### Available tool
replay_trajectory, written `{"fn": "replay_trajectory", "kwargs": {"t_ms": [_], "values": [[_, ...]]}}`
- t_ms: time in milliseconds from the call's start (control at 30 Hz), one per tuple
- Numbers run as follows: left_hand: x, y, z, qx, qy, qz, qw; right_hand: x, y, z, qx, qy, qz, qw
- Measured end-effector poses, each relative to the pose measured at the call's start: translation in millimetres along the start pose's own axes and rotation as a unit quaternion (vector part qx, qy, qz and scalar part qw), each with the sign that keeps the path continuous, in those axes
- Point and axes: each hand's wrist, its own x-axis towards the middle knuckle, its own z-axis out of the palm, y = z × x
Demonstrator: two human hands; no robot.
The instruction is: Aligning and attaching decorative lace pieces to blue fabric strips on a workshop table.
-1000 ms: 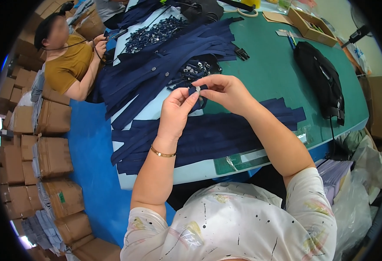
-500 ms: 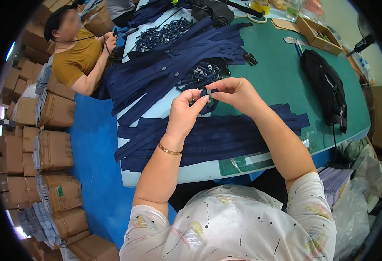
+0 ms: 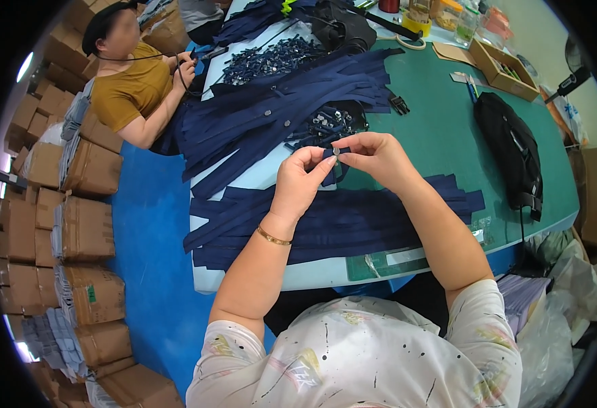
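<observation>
Above the near edge of the table, my left hand point(image 3: 300, 182) pinches a short navy fabric strap point(image 3: 330, 178) between thumb and fingers. My right hand point(image 3: 379, 158) is closed on the same strap from the other side, by a small round silvery metal piece point(image 3: 336, 151). The fingertips nearly meet and cover most of it. Just beyond them is a heap of small navy pieces with metal fittings point(image 3: 327, 124). Beneath my forearms lie long navy fabric strips point(image 3: 360, 221), side by side.
More navy strips point(image 3: 244, 115) spread across the table's left, with a larger heap of small pieces point(image 3: 271, 60) behind. To the right are a black pouch point(image 3: 509, 149) and a wooden box point(image 3: 502, 71). A co-worker point(image 3: 132, 88) sits left; cardboard boxes point(image 3: 88, 228) are stacked beyond the blue floor.
The whole view has shifted slightly, so the table appears lower and more to the right. Both hands still pinch the strap together, with little change in their grip.
</observation>
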Motion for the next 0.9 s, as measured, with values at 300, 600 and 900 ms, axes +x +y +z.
{"fn": "replay_trajectory", "kwargs": {"t_ms": [300, 600, 900], "values": [[-4, 6, 3, 0.092, -0.012, 0.051, 0.994, 2, 3, 1, 0.068, 0.019, 0.0, 0.997], [-7, 13, 3, 0.147, -0.013, 0.016, 0.989, 2, 8, 5, 0.077, 0.022, -0.014, 0.997], [-3, 3, 3, 0.079, -0.017, 0.031, 0.996, 5, 10, 7, 0.085, 0.019, -0.043, 0.995]]}}
